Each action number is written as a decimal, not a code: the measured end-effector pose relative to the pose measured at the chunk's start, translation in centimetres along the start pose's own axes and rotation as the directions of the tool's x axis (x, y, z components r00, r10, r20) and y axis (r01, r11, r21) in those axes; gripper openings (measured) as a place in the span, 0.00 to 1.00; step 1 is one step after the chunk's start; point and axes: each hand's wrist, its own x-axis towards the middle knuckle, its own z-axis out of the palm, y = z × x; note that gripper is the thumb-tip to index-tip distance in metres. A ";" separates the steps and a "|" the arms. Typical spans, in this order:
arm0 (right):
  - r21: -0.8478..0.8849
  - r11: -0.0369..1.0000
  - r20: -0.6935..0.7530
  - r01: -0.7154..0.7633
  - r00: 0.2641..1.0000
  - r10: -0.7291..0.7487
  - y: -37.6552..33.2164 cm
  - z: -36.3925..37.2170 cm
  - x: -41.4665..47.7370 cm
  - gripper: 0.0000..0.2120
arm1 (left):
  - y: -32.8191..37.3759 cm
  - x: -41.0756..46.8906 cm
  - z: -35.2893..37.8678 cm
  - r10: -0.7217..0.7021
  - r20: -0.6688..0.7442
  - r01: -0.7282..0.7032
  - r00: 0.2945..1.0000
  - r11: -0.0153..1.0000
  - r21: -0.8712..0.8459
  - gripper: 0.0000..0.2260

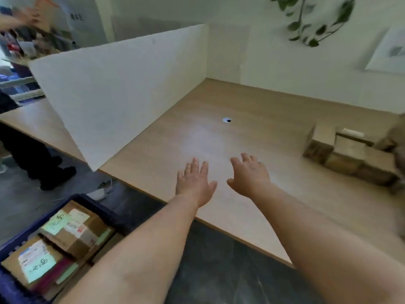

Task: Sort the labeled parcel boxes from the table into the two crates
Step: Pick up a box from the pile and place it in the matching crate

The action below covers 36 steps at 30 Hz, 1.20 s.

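Both my hands reach out over the wooden table [241, 102], palms down and holding nothing. My left hand [194, 183] has straight, spread fingers near the table's front edge. My right hand [249, 174] is just to its right, fingers relaxed. Several brown cardboard parcel boxes [341, 154] sit blurred at the table's right side, well apart from my hands. On the floor at lower left stands a dark blue crate [87, 199] holding several parcel boxes [72, 231] with green and white labels.
A white partition board [122, 88] stands upright along the table's left side. A small white and black dot [226, 120] marks the table's middle. Another person's legs [37, 156] stand at far left. A white object [99, 191] lies on the dark floor.
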 end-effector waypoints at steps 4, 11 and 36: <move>-0.004 0.993 -0.033 -0.122 0.992 0.122 8.4 -1.4 -3.4 0.24 | 8.9 0.0 0.5 0.110 0.002 -0.110 0.994 0.993 0.029 0.30; -0.002 0.963 -0.097 -0.270 0.958 0.269 19.6 -2.8 -9.4 0.25 | 21.1 -1.0 1.7 0.270 -0.009 -0.268 0.963 0.959 0.092 0.30; 0.067 0.710 -0.144 -0.701 0.697 0.702 47.5 -4.8 -19.3 0.27 | 50.0 3.9 5.5 0.649 0.007 -0.649 0.761 0.761 0.012 0.29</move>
